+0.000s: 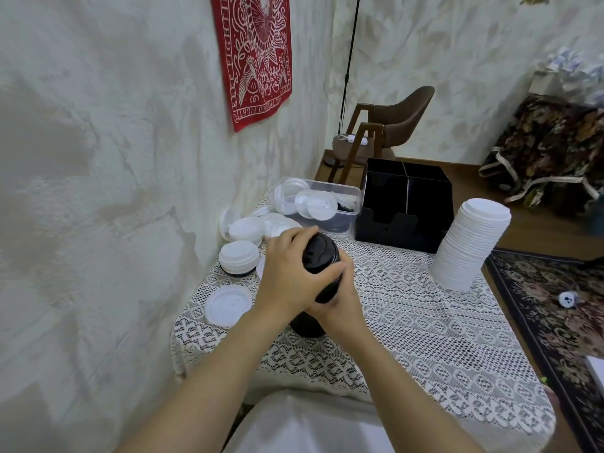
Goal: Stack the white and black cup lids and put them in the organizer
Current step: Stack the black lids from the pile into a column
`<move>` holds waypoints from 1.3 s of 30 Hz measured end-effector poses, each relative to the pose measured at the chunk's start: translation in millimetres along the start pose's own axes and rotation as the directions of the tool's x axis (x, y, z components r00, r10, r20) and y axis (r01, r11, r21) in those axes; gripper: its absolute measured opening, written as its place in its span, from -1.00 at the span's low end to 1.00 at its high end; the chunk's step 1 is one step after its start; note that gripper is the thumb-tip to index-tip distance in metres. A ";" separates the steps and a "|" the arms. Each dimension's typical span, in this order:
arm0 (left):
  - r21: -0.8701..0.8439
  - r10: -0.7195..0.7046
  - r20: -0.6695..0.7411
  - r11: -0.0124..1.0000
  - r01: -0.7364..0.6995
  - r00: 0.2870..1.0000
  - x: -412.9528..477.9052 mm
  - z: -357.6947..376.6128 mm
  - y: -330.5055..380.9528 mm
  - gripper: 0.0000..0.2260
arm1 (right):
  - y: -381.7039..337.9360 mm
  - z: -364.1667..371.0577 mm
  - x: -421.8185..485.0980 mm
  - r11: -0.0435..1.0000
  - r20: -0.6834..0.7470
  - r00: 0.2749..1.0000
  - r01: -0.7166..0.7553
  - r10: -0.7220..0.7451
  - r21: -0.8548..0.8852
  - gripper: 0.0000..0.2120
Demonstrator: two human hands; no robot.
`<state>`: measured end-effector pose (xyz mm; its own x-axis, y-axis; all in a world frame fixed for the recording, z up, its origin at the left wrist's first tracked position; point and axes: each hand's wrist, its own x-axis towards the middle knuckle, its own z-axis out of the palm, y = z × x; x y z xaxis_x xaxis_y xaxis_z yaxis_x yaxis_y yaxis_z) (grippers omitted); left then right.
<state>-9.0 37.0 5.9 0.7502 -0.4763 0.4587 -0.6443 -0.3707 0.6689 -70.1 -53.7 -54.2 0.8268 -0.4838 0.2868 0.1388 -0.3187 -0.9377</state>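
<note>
Fingers (295,238) of the left hand (287,276) and right hand (341,305) wrap around a tilted stack of black plastic cup lids (322,255) over the lace-covered table (425,338). It is probably light, slick and liable to slide apart, so holding both ends seems safest. The black box organizer (425,204) stands beyond, with a tall stack of white lids (470,246) beside its opening

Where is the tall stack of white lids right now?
In the head view, the tall stack of white lids stands on the table's right side, just front-right of the black organizer.
</note>
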 end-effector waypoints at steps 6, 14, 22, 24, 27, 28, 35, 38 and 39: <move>0.162 -0.091 0.060 0.984 0.080 0.994 -7.9 14.2 5.3 -0.25 | 3.6 4.6 -0.6 1.000 -0.016 1.000 0.004 -0.004 -0.023 -0.22; 0.200 -0.073 0.129 0.979 0.046 0.989 -9.2 5.9 4.7 -0.28 | 6.8 7.8 0.5 0.996 -0.017 0.996 -0.090 0.090 0.009 -0.28; 0.036 -0.064 0.133 0.998 0.060 0.989 -10.2 3.2 -2.4 -0.25 | 6.4 2.3 -0.6 0.998 0.006 0.998 -0.067 0.067 -0.012 -0.13; 0.003 -0.073 0.160 0.997 0.074 0.984 -10.3 3.4 -2.5 -0.29 | 2.6 1.1 -1.2 0.998 -0.001 0.998 -0.067 0.067 -0.016 -0.03; -0.008 -0.067 0.177 0.998 0.069 0.982 -10.6 3.7 -4.6 -0.31 | -4.4 -1.6 4.0 0.995 -0.044 0.998 0.037 -0.041 -0.098 -0.14; -0.012 -0.062 0.178 0.998 0.065 0.982 -11.0 3.9 -5.4 -0.31 | -6.6 -2.8 6.0 0.988 -0.043 0.995 0.078 -0.085 -0.130 -0.22; -0.071 0.001 0.201 0.997 0.013 0.980 -14.4 3.5 -13.7 -0.35 | -11.4 0.1 5.1 0.982 -0.055 0.991 0.115 -0.124 -0.150 -0.39; -0.096 0.022 0.175 0.995 -0.005 0.984 -16.0 4.1 -16.9 -0.43 | -11.4 2.4 5.3 0.981 -0.058 0.992 0.102 -0.113 -0.162 -0.42; -0.117 0.028 0.182 0.993 -0.007 0.983 -16.6 3.1 -17.8 -0.44 | -11.1 2.4 5.0 0.981 -0.058 0.992 0.103 -0.114 -0.163 -0.40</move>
<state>-10.4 49.0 -15.4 0.6920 -0.6238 0.3633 -0.6277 -0.2715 0.7296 -66.2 -50.6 -42.8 0.7727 -0.4906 0.4029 0.1328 -0.4956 -0.8583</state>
